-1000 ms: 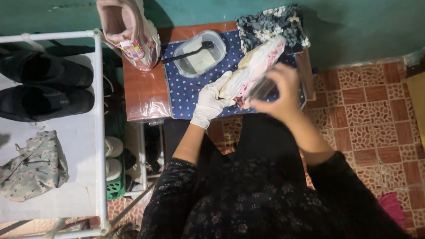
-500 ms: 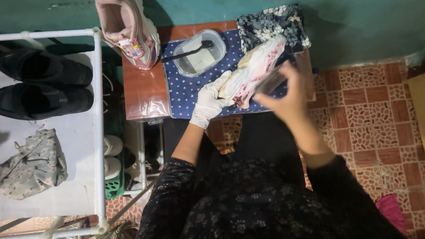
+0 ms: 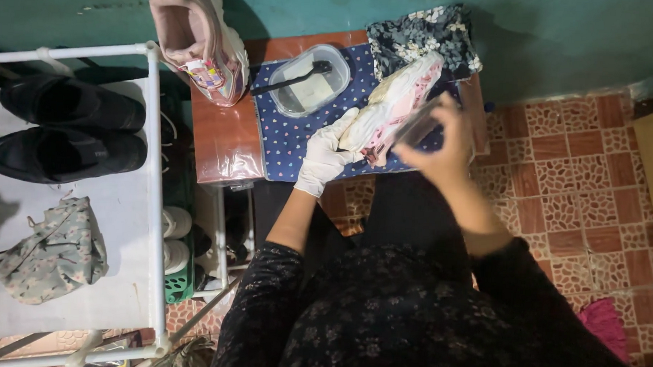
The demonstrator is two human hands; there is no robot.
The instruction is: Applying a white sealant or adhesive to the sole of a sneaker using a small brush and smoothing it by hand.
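My left hand point(image 3: 326, 156), in a white glove, holds a pink and white sneaker point(image 3: 396, 105) from below over a blue dotted cloth point(image 3: 292, 135) on a small brown table point(image 3: 223, 140). My right hand point(image 3: 436, 140), bare and blurred, presses a dark brush-like thing point(image 3: 417, 126) against the sneaker's side. The matching pink sneaker point(image 3: 195, 38) stands at the table's far left corner. A clear plastic tub point(image 3: 308, 80) with a dark-handled tool lying across it sits on the cloth behind the held shoe.
A dark floral cloth point(image 3: 424, 33) lies at the table's back right. A white rack point(image 3: 151, 192) on the left carries two black shoes point(image 3: 64, 131) and a floral pouch point(image 3: 53, 253). Lower shelves hold white shoes point(image 3: 173, 236). Patterned red floor tiles point(image 3: 580, 185) spread to the right.
My right hand has shifted slightly along the sneaker's side, with motion blur. The left hand and the shoe stay in about the same place.
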